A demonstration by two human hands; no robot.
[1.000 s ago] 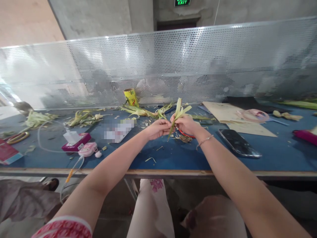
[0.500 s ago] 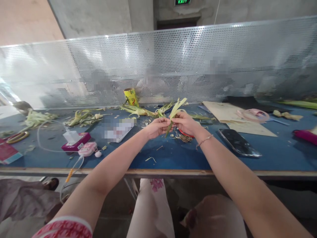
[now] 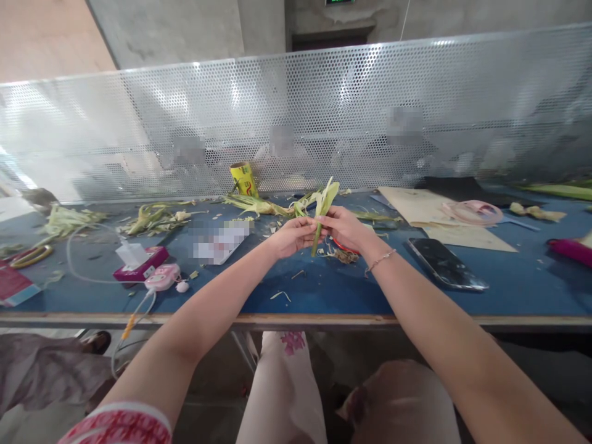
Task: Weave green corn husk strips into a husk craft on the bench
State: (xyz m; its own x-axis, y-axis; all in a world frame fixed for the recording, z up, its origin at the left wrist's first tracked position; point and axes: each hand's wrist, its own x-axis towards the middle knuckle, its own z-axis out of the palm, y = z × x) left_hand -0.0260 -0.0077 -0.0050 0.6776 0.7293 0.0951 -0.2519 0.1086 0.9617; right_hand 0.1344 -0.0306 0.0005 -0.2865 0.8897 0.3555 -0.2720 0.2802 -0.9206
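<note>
A pale green corn husk piece stands upright between my hands above the table, its narrower green end pointing down. My left hand pinches it from the left with the fingertips. From the other side my right hand grips it, thumb and fingers closed at its middle. Behind my right hand, partly covered by it, lie a red round object and a small tangle of dry fibres. More husk strips lie just beyond my hands.
On the blue table a phone lies right, near cardboard sheets and a pink ring-shaped roll. A purple power strip with cables sits left. A yellow tube stands before a perforated metal screen; people are blurred behind it.
The husk piece has turned in my fingers, from leaning right to nearly upright, and its lower end hangs straighter. Both hands keep their hold in about the same place.
</note>
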